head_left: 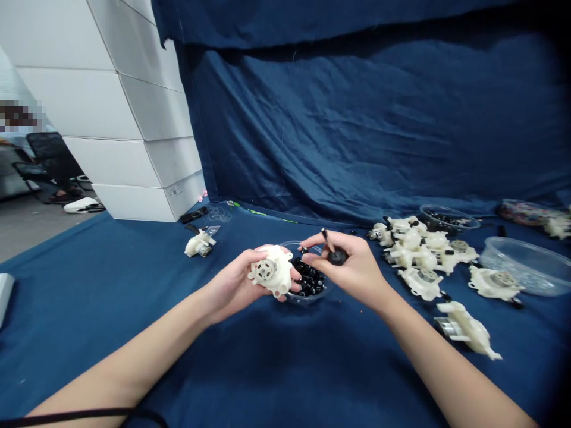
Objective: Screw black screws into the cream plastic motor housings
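My left hand (234, 279) is closed around a cream plastic gearbox housing (282, 270), whose round silver motor end (266, 270) faces up toward me. To its right, my right hand (357, 264) pinches a small black part (304, 250) between thumb and forefinger. A black tool with a rounded end (338, 257) is also tucked in that hand; its exact kind is unclear. Just below and behind both hands stands a clear round bowl (307, 300) full of small shiny black parts (311, 280). The housing partly hides the bowl's left side.
Several cream housings with motors (414, 249) are piled at the right, and a single one (468, 330) lies nearer. Another housing (198, 244) rests at the left. Clear tubs (526, 261) stand far right. White boxes (129, 119) are stacked behind left, beside a blue cloth backdrop (357, 119).
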`<control>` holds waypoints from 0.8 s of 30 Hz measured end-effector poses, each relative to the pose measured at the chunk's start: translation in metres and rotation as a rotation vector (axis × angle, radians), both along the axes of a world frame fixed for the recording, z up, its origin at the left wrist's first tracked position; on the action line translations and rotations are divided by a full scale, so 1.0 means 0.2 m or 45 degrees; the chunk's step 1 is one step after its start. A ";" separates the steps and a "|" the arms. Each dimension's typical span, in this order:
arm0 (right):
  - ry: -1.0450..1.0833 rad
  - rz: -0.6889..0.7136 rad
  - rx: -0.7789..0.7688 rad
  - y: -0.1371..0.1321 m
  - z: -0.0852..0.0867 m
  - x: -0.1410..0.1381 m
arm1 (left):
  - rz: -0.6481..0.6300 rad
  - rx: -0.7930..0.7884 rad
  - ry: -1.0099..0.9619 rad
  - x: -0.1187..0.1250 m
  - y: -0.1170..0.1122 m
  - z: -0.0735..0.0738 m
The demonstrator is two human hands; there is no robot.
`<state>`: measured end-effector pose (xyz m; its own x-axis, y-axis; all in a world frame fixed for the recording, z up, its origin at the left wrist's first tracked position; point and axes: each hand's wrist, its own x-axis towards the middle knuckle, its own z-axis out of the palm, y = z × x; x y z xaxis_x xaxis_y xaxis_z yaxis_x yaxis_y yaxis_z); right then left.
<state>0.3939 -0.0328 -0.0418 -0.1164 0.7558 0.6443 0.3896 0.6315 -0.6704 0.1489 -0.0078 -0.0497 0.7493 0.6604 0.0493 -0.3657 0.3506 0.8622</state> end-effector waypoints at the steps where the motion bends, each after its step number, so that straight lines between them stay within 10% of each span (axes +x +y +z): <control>1: -0.032 0.027 0.007 0.00 0.00 0.00 | -0.003 0.003 0.009 0.00 0.00 0.00; 24: -0.214 0.233 0.244 0.00 -0.02 0.00 | -0.047 0.002 0.119 0.00 -0.04 0.01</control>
<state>0.3931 -0.0320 -0.0452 -0.3558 0.5790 0.7336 0.3532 0.8101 -0.4681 0.1486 -0.0158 -0.0486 0.7747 0.6319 -0.0214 -0.2700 0.3613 0.8925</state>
